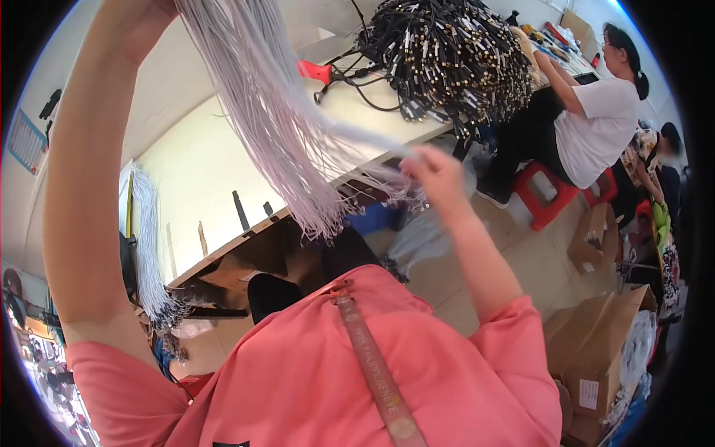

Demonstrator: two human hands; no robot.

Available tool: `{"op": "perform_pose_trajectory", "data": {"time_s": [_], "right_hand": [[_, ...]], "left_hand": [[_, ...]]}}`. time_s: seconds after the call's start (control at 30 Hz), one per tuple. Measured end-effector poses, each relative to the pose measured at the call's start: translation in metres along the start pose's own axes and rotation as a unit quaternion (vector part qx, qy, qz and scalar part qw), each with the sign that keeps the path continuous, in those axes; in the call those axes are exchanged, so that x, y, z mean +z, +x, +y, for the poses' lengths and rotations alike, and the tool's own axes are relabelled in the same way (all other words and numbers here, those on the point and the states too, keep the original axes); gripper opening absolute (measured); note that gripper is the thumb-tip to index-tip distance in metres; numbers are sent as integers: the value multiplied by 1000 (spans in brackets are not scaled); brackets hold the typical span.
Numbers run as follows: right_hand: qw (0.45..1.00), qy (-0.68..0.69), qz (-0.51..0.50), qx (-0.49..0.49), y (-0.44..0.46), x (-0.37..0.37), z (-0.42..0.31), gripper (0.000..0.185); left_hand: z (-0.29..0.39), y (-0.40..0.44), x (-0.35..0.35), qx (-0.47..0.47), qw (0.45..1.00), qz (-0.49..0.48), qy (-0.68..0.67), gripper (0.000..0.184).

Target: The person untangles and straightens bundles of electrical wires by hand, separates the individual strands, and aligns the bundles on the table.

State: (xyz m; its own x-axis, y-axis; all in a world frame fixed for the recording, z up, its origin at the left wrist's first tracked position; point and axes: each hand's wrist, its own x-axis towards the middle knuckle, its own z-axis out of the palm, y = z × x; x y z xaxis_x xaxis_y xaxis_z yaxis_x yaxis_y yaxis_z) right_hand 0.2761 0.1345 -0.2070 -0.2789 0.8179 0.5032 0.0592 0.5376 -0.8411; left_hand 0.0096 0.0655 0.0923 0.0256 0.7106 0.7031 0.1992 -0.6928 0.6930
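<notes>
A long bundle of thin white cables point(257, 112) hangs from the top of the view down in front of my body, its loose ends spread over the table's front edge. My left hand point(153, 18) is raised at the top left, beside the upper part of the bundle; its fingers are cut off by the frame edge. On the right, my right hand point(434, 173) is closed round a few strands drawn out sideways from the bundle. These strands look blurred. Another bundle of white cables point(149, 246) hangs over the table's left end.
The pale table point(179, 186) bears a large heap of black cables point(454, 63) and a red-handled tool point(316, 71). A co-worker point(599, 123) sits at the right on a red stool point(542, 197). Cardboard boxes point(588, 343) stand at the lower right.
</notes>
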Motion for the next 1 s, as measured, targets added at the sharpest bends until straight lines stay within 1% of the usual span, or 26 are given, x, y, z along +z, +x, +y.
{"op": "perform_pose_trajectory", "data": {"time_s": [0.03, 0.07, 0.1, 0.17, 0.2, 0.3, 0.4, 0.43, 0.5, 0.53, 0.6, 0.67, 0.7, 0.73, 0.77, 0.8, 0.83, 0.87, 0.9, 0.93, 0.97, 1.0], "right_hand": [[997, 58, 39, 36, -1, -2, 3, 22], [997, 32, 15, 68, -3, 1, -8, 21], [995, -39, -60, 66, -6, 4, 10, 21], [981, -72, -128, 127, -16, 16, -4, 23], [984, 47, -120, 120, -20, 27, 9, 29], [956, 206, -155, 140, -25, 48, 16, 48], [970, 133, -199, 43, -29, 59, 6, 71], [966, 133, -218, 48, -30, 66, 5, 82], [979, 48, -195, -28, -38, 92, 13, 80], [980, 77, -183, -1, -41, 106, 13, 74], [977, 135, -156, 54, -46, 128, 12, 62], [981, 104, -144, 81, -43, 130, 16, 47], [982, 89, -137, 94, -40, 130, 18, 39], [988, 93, -99, 71, -35, 119, 17, 23], [987, 69, -88, 119, -26, 101, 14, 22], [991, 37, -38, 120, -18, 82, 21, 20], [990, 37, 25, 132, -11, 62, 14, 19], [993, 36, 35, 104, -8, 39, 1, 18], [996, 52, 23, 69, -11, 33, 15, 18], [998, -46, -46, -4, -13, 23, 12, 18], [980, -145, -114, -76, -13, 11, 6, 18], [980, -166, -68, -87, -9, -1, 4, 18]], "left_hand": [[-5, 2, -2, -2, 1000, 19, -8, 28], [-7, 3, -2, -3, 999, 38, -14, 29], [-7, 5, 1, -25, 997, 64, -27, 30], [-1, 12, 9, -61, 990, 117, -52, 31], [-1, 12, 8, -35, 995, 76, -52, 31], [-3, 7, 6, 3, 998, -17, -54, 31], [4, 6, 12, 8, 996, -48, -68, 31], [5, 8, 12, 13, 996, -54, -73, 30], [4, 12, 12, 28, 994, -47, -94, 28], [1, 16, 14, 38, 993, -34, -110, 27], [-1, 22, 14, 28, 990, -3, -136, 24], [3, 27, 12, -10, 988, 36, -153, 21], [4, 24, 13, 1, 991, 39, -131, 21], [6, 17, 14, 12, 993, 41, -110, 20], [8, 13, 12, 21, 995, 37, -88, 20], [10, 9, 9, 31, 997, 34, -66, 20], [14, 8, -4, 39, 998, 27, -42, 20], [13, 7, -8, 48, 998, 42, -24, 20], [11, 7, -12, 55, 997, 57, -6, 21], [2, 9, -11, 61, 994, 89, 6, 21], [0, 10, -7, 69, 993, 94, 10, 21], [-3, 11, -3, 76, 992, 100, 13, 21]]}}
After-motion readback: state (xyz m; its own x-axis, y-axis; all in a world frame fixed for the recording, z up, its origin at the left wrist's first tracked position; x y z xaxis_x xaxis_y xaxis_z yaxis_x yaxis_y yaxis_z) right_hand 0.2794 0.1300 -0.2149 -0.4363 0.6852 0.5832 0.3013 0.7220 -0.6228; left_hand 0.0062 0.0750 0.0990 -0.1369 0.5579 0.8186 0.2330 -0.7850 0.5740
